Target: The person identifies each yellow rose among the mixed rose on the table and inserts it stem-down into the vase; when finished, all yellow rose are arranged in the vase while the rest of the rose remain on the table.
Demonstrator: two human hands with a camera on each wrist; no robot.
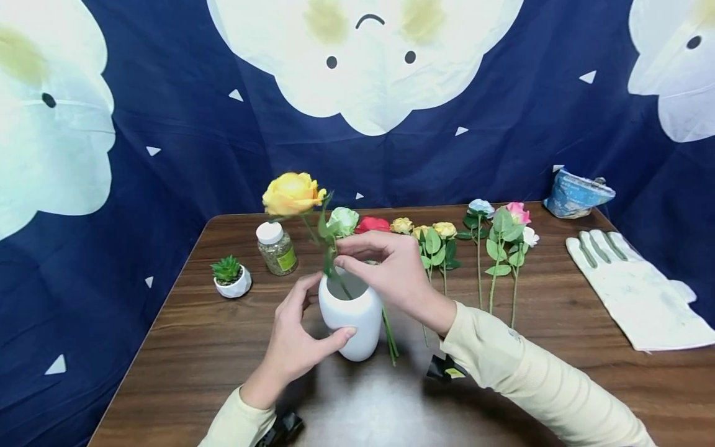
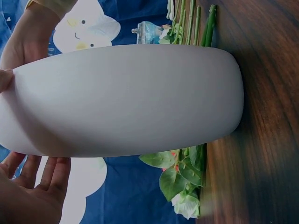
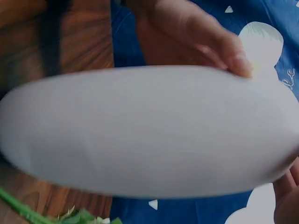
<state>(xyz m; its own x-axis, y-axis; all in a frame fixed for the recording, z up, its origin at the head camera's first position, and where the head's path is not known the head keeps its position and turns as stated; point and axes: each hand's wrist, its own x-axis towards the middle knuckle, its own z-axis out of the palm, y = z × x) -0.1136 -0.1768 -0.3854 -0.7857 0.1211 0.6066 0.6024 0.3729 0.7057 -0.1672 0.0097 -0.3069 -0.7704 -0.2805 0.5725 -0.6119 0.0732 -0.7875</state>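
Observation:
A white vase [image 1: 357,320] stands on the table in the head view. My left hand [image 1: 296,341] grips its side, with the thumb across the front and the fingers round the left. Over the vase's mouth, my right hand [image 1: 391,267] pinches the stem of a yellow rose [image 1: 293,194]. That bloom leans to the left, and the stem's lower end reaches inside the opening. The vase [image 2: 126,100] fills much of the left wrist view, with left fingers [image 2: 58,179] along one side. It also blocks most of the right wrist view [image 3: 149,133], hiding the rose.
Behind the vase lie a pale green rose [image 1: 343,221], a red one [image 1: 371,225] and several yellow ones [image 1: 444,230]. A jar [image 1: 278,251] and a potted succulent [image 1: 228,273] stand left. On the right are more flowers [image 1: 503,233], a blue bag [image 1: 578,195] and a glove [image 1: 642,292].

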